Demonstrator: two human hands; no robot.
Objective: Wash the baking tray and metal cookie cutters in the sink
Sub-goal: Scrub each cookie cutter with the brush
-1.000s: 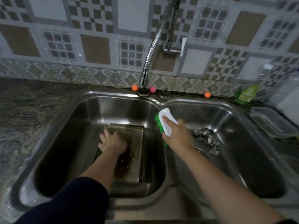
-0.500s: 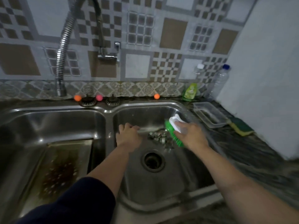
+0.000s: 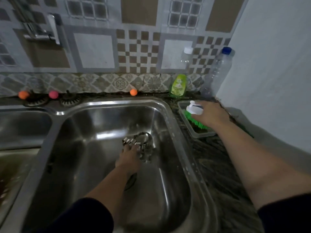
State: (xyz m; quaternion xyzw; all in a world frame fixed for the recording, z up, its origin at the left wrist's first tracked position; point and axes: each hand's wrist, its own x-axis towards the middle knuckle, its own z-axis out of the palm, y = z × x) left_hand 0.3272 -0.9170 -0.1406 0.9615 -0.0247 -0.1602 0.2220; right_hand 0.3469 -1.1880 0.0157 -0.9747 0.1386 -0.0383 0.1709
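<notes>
While the cookie cutters are lying in a heap at the bottom of the right sink basin, the left hand, which half a second ago hovered beside them, is now reaching onto the pile, fingers bent over it; whether it is gripping one, I cannot tell. Left of that basin, the baking tray is waiting, seemingly unwashed. Right of the basin, the right hand is lowering the brush, firmly held, into the plastic tub, so scrubbing is probably pausing.

patterned tile wall | white side wall | dim light
</notes>
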